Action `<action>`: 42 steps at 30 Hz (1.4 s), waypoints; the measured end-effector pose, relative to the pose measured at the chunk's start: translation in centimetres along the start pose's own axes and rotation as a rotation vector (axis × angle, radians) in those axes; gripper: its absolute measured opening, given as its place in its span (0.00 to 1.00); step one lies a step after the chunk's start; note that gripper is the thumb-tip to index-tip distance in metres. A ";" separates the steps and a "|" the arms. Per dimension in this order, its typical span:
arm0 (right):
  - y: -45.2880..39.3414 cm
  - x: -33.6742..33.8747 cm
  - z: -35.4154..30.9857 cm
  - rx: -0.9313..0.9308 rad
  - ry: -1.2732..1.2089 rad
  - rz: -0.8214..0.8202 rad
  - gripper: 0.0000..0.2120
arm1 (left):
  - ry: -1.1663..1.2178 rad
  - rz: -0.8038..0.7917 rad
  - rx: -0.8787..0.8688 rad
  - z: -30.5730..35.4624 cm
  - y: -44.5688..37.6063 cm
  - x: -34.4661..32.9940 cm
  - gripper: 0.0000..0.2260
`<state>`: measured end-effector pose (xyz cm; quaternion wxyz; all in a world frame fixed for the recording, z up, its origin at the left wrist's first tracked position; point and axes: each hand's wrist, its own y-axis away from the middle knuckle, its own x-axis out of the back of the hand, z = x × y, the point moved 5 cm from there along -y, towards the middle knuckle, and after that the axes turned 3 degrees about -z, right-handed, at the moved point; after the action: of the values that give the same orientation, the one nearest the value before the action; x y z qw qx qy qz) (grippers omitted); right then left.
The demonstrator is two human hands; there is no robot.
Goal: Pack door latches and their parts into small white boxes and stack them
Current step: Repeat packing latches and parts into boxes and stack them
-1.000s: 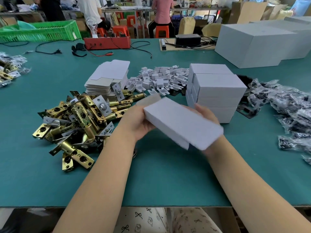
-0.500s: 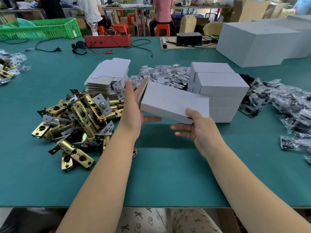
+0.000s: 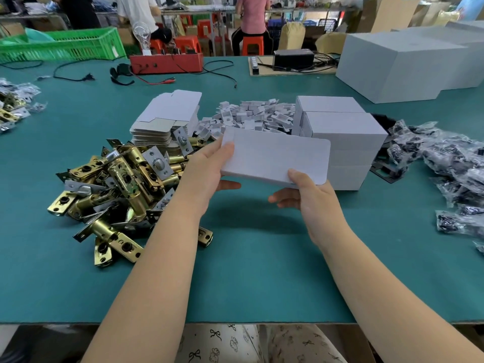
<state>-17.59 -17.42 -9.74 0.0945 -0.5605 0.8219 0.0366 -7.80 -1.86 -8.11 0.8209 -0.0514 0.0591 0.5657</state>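
White cardboard box (image 3: pixel 275 158) sits pinched between my left hand (image 3: pixel 209 174) and right hand (image 3: pixel 311 197), thumbs on top, above the green table (image 3: pixel 248 271), just before the stacked boxes (image 3: pixel 345 142).

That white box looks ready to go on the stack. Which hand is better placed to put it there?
Probably the right hand: it pinches the small white box at the end nearest the stack of boxes. The left hand holds the far end, beside the latch pile.
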 end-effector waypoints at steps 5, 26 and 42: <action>0.1 1.0 -0.6 0.069 -0.062 0.144 0.06 | 0.056 -0.034 0.038 -0.5 0.1 -1.2 0.09; 0.7 0.6 -1.0 0.133 0.053 0.140 0.07 | 0.138 -0.050 0.026 -0.9 -0.2 -1.4 0.11; 1.0 0.7 -0.6 0.071 0.179 0.139 0.07 | -0.027 -0.047 -0.031 -0.8 0.0 -1.6 0.18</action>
<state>-18.84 -17.76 -9.31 0.0378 -0.4997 0.8646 -0.0361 -8.36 -3.48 -8.69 0.8339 -0.0577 0.0379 0.5476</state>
